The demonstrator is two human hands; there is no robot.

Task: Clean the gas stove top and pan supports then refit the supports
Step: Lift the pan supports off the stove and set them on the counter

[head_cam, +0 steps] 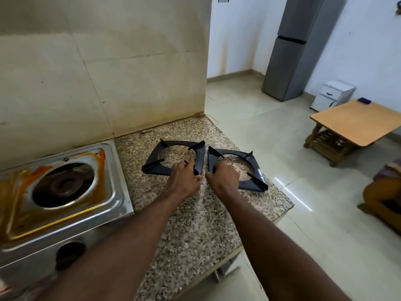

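Observation:
Two black square pan supports lie side by side on the speckled granite counter (195,218). My left hand (184,177) grips the near right corner of the left pan support (156,164). My right hand (223,178) grips the near left corner of the right pan support (256,170). At the left sits the steel gas stove (117,187), its top smeared with orange stains around a bare burner (63,185). No support is on that burner.
A tiled wall (97,72) backs the counter, which ends at its right edge above the floor. Beyond stand a grey fridge (293,51), a small white cabinet (332,94) and a low wooden table (355,124). Another person's clothing shows at the far right.

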